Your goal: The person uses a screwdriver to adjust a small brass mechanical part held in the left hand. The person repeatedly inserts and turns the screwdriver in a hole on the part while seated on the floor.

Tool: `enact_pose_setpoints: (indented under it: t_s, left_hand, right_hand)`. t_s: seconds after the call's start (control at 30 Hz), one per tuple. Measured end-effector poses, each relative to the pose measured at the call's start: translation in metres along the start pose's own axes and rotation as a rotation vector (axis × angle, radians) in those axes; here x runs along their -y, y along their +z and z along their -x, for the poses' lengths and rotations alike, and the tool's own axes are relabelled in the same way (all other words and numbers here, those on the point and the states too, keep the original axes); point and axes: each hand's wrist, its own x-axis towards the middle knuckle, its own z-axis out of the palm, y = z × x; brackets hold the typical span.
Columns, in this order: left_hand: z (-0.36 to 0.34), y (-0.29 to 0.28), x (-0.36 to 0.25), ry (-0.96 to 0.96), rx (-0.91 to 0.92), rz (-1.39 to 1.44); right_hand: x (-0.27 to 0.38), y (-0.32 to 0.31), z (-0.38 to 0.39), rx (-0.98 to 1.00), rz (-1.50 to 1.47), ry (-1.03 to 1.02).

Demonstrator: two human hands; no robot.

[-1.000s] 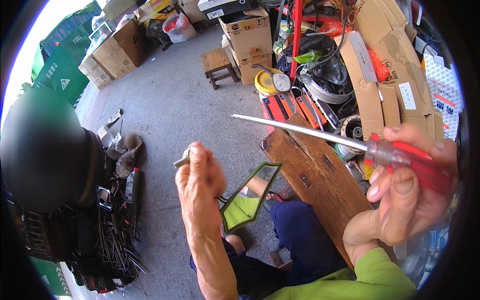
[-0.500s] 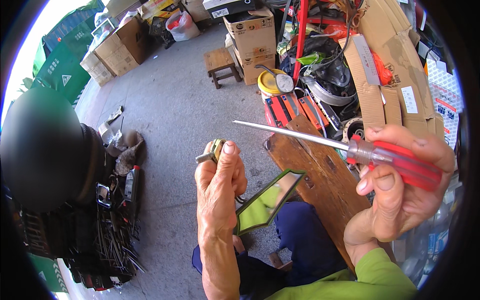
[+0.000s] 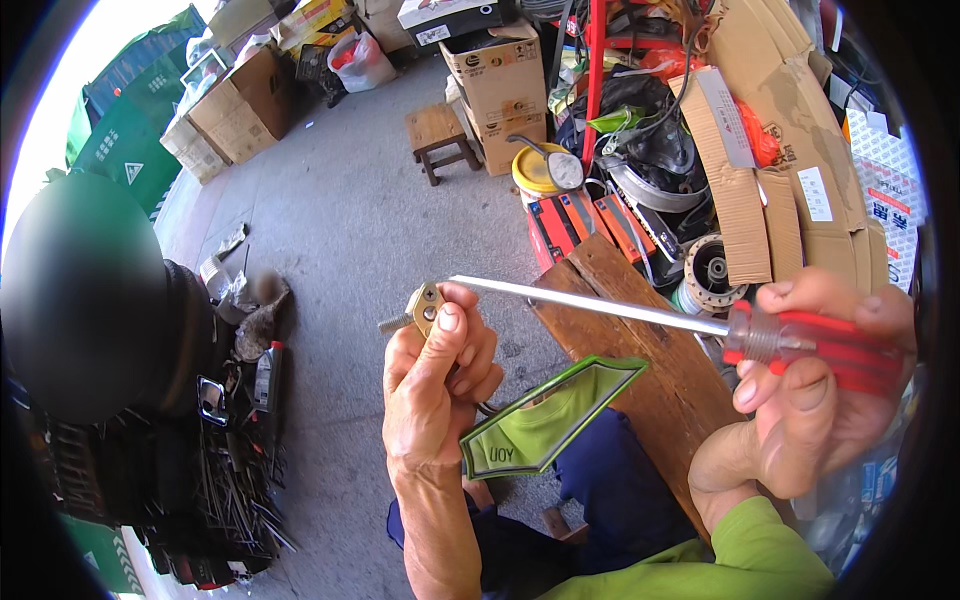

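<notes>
My left hand (image 3: 440,390) grips a brass-coloured bracket (image 3: 423,310) with two visible screw heads and a threaded bolt sticking out leftward; it belongs, it appears, to a green-rimmed mirror (image 3: 550,420) that hangs beside the hand on a dark stem, reflecting green cloth. My right hand (image 3: 810,390) holds a screwdriver with a red clear handle (image 3: 840,350) and a long steel shaft. The shaft points left, its tip just above and right of the bracket; whether they touch I cannot tell.
A wooden bench (image 3: 650,440) runs beside my knee. A small stool (image 3: 430,130), cardboard boxes (image 3: 500,100), a yellow-lidded bucket (image 3: 532,170) and red-black batteries (image 3: 570,225) stand beyond. A heap of metal tools (image 3: 240,480) lies at the left, flattened cardboard (image 3: 820,150) at the right.
My left hand has moved right and turned, bringing the bracket face into view, and the mirror has swung right. The screwdriver tip has dropped toward the bracket.
</notes>
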Motion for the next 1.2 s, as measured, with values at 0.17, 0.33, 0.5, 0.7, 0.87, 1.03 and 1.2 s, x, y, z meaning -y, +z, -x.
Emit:
enact_pose_setpoints:
  t_s: [0.17, 0.33, 0.5, 0.7, 0.87, 1.03, 1.2]
  left_hand:
    - [0.001, 0.0, -0.001, -0.007, 0.004, 0.016]
    - [0.001, -0.002, -0.001, 0.002, 0.001, 0.018]
    - [0.001, 0.002, -0.001, 0.01, -0.019, 0.005]
    - [0.001, -0.001, 0.001, 0.036, -0.011, -0.066]
    - [0.002, 0.001, -0.001, 0.043, -0.041, -0.085]
    - [0.003, 0.003, 0.001, 0.075, -0.094, -0.233]
    - [0.003, 0.005, 0.001, 0.059, -0.106, -0.235]
  right_hand:
    - [0.018, 0.015, 0.008, -0.216, 0.056, 0.227]
    - [0.021, 0.029, 0.008, -0.347, 0.039, 0.284]
    - [0.012, 0.015, 0.005, -0.197, 0.068, 0.202]
    - [0.012, 0.02, 0.001, -0.212, 0.036, 0.257]
    - [0.012, 0.016, -0.001, -0.163, 0.008, 0.197]
    - [0.014, 0.021, 0.0, -0.259, 0.091, 0.252]
    - [0.01, 0.016, -0.001, -0.274, 0.312, 0.294]
